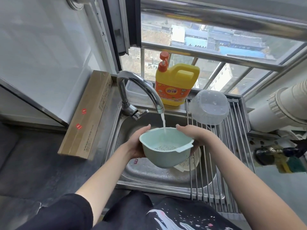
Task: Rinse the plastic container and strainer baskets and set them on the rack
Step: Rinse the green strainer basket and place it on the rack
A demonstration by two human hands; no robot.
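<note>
A pale green strainer basket is held over the sink under the running faucet; water falls into it. My left hand grips its left side and my right hand grips its far right rim. Below it, a white strainer basket lies in the sink, mostly hidden. A clear plastic container rests upside down on the metal roll-up rack across the sink's right side.
A yellow dish soap jug stands on the ledge behind the sink. A long cardboard box lies on the counter at left. A white pipe and a sponge are at right. Window bars run behind.
</note>
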